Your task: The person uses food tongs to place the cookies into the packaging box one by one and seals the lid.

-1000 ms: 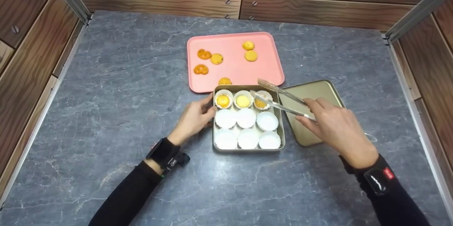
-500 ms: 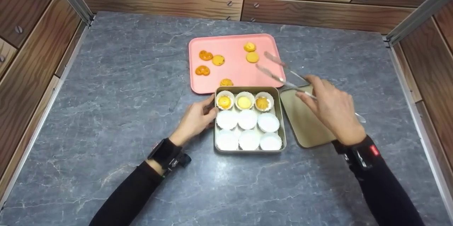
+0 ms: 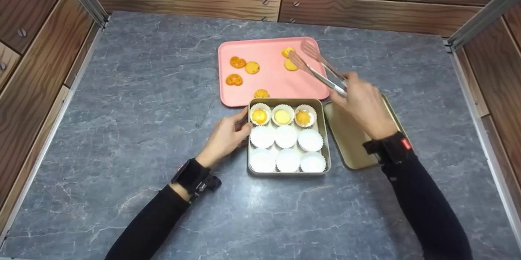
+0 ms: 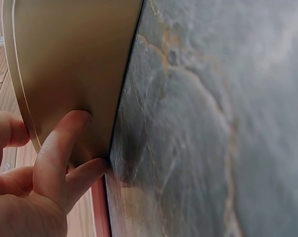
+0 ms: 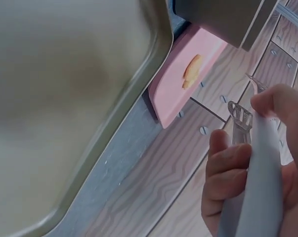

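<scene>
A square metal tin (image 3: 289,173) holds rows of white paper cups. The back-row cups contain a yellow-orange cookie (image 3: 259,116), a pale yellow cookie (image 3: 282,116) and a golden swirled cookie (image 3: 303,117). The cups in front look bare. My left hand (image 3: 225,137) touches the tin's left side, fingertips pressed to its outer wall (image 4: 89,59). My right hand (image 3: 362,103) grips metal tongs (image 3: 321,76) with spread arms, over the pink tray's right part. One tong tip overlaps two yellow cookies (image 3: 290,65); contact cannot be judged. Between the arms I see no cookie.
Behind the tin lies the pink tray (image 3: 268,54), with heart-shaped cookies (image 3: 234,80), a round speckled cookie (image 3: 252,67) and a swirled cookie (image 3: 261,93) by its front edge. The tin's lid (image 3: 350,142) rests to the right, under my right forearm. Wood-patterned panels enclose the table.
The tongs have risen from the tin's back-right cup and moved back over the tray, leaving the swirled cookie in that cup. My left hand stays at the tin's side.
</scene>
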Motion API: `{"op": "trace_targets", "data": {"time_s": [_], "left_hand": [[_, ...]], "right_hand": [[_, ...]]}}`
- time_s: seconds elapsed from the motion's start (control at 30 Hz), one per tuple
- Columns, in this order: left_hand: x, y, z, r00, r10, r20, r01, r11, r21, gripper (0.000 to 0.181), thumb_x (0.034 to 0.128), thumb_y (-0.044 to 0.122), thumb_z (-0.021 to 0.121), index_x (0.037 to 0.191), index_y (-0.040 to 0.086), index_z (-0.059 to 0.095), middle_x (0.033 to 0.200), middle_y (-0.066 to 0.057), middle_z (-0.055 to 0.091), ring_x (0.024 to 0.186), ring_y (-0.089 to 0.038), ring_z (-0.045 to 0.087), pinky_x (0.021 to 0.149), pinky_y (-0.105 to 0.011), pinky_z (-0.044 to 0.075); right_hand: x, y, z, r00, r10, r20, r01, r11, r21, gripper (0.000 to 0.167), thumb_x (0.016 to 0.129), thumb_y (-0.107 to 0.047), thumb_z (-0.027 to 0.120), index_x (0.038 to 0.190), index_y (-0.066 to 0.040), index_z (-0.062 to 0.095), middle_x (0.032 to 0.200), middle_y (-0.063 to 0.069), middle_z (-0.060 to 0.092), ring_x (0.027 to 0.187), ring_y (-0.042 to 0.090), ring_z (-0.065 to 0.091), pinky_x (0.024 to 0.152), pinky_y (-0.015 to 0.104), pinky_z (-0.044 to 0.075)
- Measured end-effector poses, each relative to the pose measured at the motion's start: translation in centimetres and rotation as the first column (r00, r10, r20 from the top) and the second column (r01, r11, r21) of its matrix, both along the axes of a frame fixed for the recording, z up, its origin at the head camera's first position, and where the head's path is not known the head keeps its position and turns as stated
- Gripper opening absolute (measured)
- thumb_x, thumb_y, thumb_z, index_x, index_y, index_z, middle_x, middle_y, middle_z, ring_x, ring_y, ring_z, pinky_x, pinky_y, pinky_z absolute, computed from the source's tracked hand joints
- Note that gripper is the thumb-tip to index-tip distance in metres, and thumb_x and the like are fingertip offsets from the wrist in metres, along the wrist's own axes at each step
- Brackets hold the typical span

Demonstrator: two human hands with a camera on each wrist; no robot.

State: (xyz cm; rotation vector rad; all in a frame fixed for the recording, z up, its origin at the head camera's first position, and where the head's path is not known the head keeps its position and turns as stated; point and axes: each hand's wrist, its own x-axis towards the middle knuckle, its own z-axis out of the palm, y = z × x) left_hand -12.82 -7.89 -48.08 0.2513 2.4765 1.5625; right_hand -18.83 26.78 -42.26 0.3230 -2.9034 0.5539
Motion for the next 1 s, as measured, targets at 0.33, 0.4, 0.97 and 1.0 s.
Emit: {"op": "trace_targets", "data": {"time_s": [0.33,0.4,0.97,1.0], "left_hand": [[-0.1,0.1,0.0,1.0,-0.002,-0.003,0.002,1.0,0.006,0.06,0.0995,0.015,0.064,0.154,0.0,0.042,0.083,-0.01,0.072,0.051,-0.008,0.048,0.045,-0.023,0.052],[-0.1,0.1,0.0,1.0,-0.002,-0.007,0.002,1.0,0.007,0.06,0.0998,0.015,0.064,0.153,0.0,0.042,0.081,-0.009,0.071,0.051,-0.008,0.049,0.045,-0.023,0.052],[-0.1,0.0,-0.4,1.0,-0.008,-0.024,0.008,1.0,0.018,0.059,0.1001,0.015,0.063,0.154,0.001,0.043,0.062,0.005,0.051,0.051,-0.008,0.047,0.043,-0.02,0.046],[-0.1,0.0,-0.4,1.0,-0.007,-0.021,0.008,1.0,0.017,0.059,0.1001,0.015,0.063,0.154,0.001,0.042,0.062,0.004,0.05,0.051,-0.008,0.047,0.043,-0.021,0.046]], "right_hand": [[-1.9,-1.1,-0.2,0.995,0.017,0.098,-0.017,1.0,0.007,0.056,0.103,-0.049,0.061,0.139,-0.007,0.053,0.1,0.02,0.07,0.083,0.043,0.067,0.063,0.057,0.055],[-2.2,-1.1,-0.4,0.996,0.019,0.088,-0.02,1.0,0.011,0.058,0.102,-0.053,0.059,0.139,-0.009,0.054,0.099,0.02,0.071,0.083,0.043,0.067,0.063,0.058,0.054],[-5.3,-1.6,-0.9,0.99,-0.063,0.123,0.058,0.997,0.043,0.059,0.099,-0.053,0.065,0.103,0.006,0.062,0.09,0.028,0.066,0.089,0.056,0.065,0.071,0.066,0.053],[-5.4,-1.6,-1.0,0.991,-0.064,0.115,0.059,0.997,0.048,0.056,0.099,-0.051,0.066,0.098,0.005,0.061,0.089,0.028,0.066,0.088,0.056,0.065,0.071,0.067,0.052]]}}
